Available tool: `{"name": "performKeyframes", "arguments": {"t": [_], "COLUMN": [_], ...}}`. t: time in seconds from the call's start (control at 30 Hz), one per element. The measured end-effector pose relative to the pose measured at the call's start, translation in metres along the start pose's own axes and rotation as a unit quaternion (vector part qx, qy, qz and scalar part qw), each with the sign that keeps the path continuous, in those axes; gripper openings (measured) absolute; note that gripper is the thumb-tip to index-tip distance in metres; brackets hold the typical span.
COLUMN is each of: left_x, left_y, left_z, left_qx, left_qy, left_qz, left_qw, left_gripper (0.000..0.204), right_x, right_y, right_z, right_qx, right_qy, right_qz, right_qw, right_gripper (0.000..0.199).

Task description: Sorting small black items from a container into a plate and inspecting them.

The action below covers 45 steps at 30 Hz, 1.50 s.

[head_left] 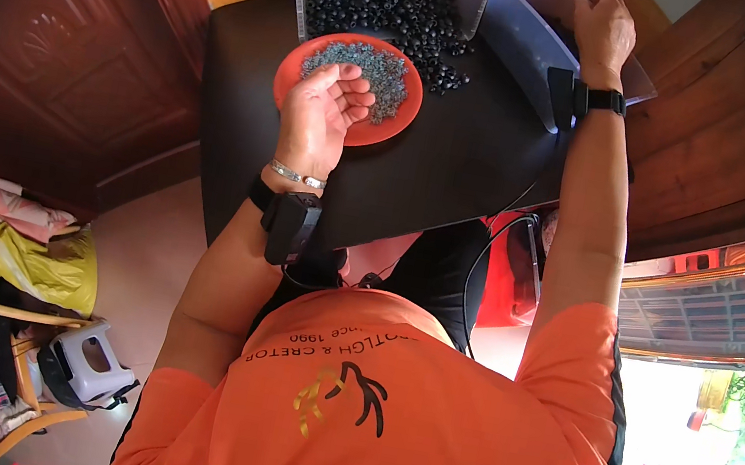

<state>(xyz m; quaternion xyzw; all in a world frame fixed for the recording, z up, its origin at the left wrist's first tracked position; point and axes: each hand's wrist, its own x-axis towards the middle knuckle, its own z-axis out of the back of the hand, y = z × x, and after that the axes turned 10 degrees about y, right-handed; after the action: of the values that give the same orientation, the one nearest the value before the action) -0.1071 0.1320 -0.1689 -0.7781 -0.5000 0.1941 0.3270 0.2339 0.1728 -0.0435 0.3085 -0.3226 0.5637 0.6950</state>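
Observation:
A round red plate [398, 133] heaped with small blue-grey pieces [388, 88] lies on the dark table. Over it is my left hand [321, 119], palm turned up and fingers curled in toward the thumb. Whatever that hand may hold is too small to make out. At the far right, my right hand [604, 32] is raised over a translucent plastic bin [529, 59], its fingers closed on a small dark piece at the tips. Behind the plate, a clear plastic box [479, 2] contains many black beads [383, 0], and some have spilled onto the tabletop.
The dark table [441, 180] stands against wooden panels, with a dark red carved door [77, 41] at left. A black cable [491, 239] hangs between table and body. Lower left are a yellow bag [48, 265], a wooden chair [34, 372] and a grey stool [86, 361].

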Motion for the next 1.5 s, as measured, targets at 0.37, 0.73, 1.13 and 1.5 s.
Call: {"name": "performKeyframes", "arguments": {"t": [0.37, 0.73, 1.13, 1.5], "left_x": [-0.001, 0.001, 0.002, -0.005], "left_y": [0.001, 0.002, 0.005, 0.004], "left_z": [0.002, 0.003, 0.002, -0.013], "left_qx": [0.001, 0.002, 0.015, 0.053], "left_qy": [0.009, 0.010, 0.011, 0.110], "left_qz": [0.016, 0.034, 0.041, 0.028], "left_qw": [1.000, 0.999, 0.999, 0.992], "left_gripper": [0.021, 0.022, 0.024, 0.028], "right_x": [-0.068, -0.119, -0.111, -0.140], "right_y": [0.059, 0.084, 0.097, 0.157], "right_z": [-0.045, -0.079, -0.055, 0.008], "right_qx": [0.287, 0.100, 0.372, 0.699], "right_qy": [0.316, 0.374, 0.364, 0.345], "right_qz": [0.150, 0.213, 0.058, 0.039], "right_qw": [0.892, 0.897, 0.852, 0.625], "right_gripper": [0.013, 0.016, 0.023, 0.041]}}
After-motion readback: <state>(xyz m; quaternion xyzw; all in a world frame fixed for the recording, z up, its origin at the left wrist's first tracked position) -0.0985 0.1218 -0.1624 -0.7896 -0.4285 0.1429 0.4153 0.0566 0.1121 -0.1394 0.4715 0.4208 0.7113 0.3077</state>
